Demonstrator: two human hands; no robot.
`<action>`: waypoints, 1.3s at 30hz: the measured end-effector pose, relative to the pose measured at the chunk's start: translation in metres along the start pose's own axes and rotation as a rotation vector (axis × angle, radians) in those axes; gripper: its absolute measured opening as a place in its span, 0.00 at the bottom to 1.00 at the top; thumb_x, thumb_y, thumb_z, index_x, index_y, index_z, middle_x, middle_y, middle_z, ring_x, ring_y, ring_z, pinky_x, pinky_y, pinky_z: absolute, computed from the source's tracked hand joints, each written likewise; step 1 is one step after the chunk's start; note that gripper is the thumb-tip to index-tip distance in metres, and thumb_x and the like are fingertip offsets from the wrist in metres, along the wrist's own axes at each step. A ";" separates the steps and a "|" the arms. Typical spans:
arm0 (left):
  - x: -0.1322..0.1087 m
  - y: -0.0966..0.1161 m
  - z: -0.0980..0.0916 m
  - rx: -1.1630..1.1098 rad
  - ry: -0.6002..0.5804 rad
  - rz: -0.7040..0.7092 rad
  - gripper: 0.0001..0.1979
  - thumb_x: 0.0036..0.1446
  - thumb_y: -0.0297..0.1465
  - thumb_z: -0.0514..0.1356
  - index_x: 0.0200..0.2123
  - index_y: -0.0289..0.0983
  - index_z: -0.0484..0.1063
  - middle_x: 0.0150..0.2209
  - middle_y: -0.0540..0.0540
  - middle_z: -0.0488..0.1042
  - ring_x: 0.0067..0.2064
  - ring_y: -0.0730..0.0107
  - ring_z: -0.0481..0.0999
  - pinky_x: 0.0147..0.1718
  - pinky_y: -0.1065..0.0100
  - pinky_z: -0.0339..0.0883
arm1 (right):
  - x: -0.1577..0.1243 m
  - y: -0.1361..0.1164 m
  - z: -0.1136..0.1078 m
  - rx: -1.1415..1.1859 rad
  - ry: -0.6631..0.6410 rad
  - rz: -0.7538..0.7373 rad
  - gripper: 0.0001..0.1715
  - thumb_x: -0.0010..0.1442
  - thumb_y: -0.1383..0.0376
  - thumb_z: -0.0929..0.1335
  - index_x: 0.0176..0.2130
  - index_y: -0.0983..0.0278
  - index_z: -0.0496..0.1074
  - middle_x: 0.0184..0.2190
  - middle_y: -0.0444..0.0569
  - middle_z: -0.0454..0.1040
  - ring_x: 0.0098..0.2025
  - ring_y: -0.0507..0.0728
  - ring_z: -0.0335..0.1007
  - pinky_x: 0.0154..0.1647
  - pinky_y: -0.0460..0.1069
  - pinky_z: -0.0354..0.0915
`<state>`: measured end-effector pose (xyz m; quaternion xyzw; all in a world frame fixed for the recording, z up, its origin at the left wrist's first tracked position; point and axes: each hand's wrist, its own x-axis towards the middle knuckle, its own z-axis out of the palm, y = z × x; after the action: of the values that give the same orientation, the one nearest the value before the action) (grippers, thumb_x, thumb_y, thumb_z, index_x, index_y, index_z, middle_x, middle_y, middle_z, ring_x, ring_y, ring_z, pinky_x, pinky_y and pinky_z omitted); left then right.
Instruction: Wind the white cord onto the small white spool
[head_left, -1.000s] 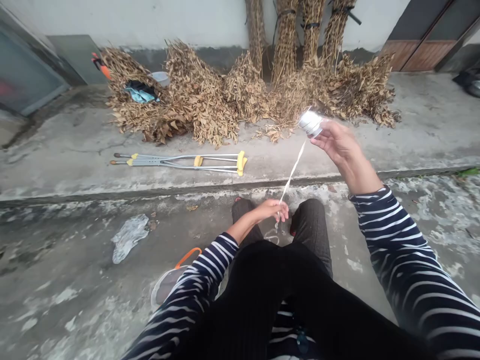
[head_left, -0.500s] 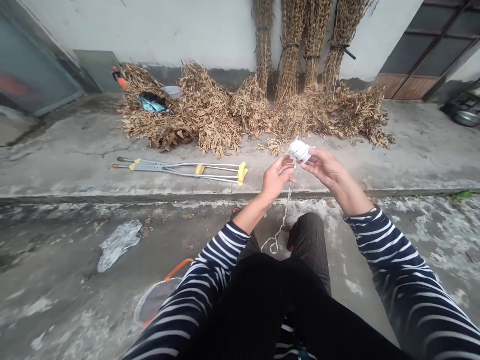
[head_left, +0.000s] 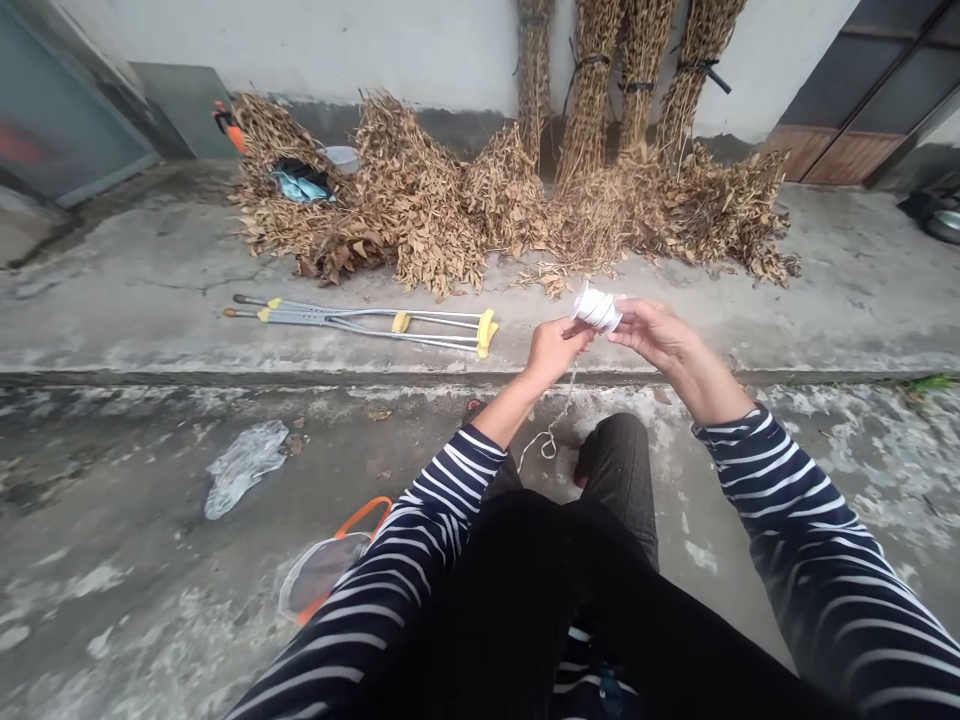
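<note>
My right hand grips a white spool by its right end, with dark lines showing across its winding. Close against the spool's lower left, my left hand has its fingers pinched together on a pale cord. That cord hangs below the hands and ends in a small loop between my knees. Where the cord meets the spool is hidden by my fingers.
A pair of crutches lies on the raised concrete step. Behind it are heaped dry stalks and tied bundles against the wall. A crumpled plastic sheet and an orange-handled container are on the lower ground at left.
My left hand has closed in under the spool, its fingers now pinched where they were looser and more spread. The hanging cord has shifted slightly left. The view has tilted down a little.
</note>
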<state>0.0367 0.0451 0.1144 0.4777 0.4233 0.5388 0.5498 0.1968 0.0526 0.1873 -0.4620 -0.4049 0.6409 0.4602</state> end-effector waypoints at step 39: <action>-0.021 0.038 -0.056 -0.327 -0.085 -0.218 0.10 0.63 0.30 0.64 0.44 0.29 0.77 0.34 0.45 0.80 0.30 0.78 0.78 0.24 0.77 0.59 | -0.017 0.071 -0.034 -0.949 -0.382 -0.593 0.25 0.48 0.70 0.73 0.47 0.58 0.79 0.53 0.54 0.75 0.43 0.61 0.74 0.42 0.56 0.74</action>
<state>-0.0264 0.0266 0.1399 0.3558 0.3558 0.5168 0.6926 0.2166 0.0216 0.1152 -0.3609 -0.8349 0.3057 0.2816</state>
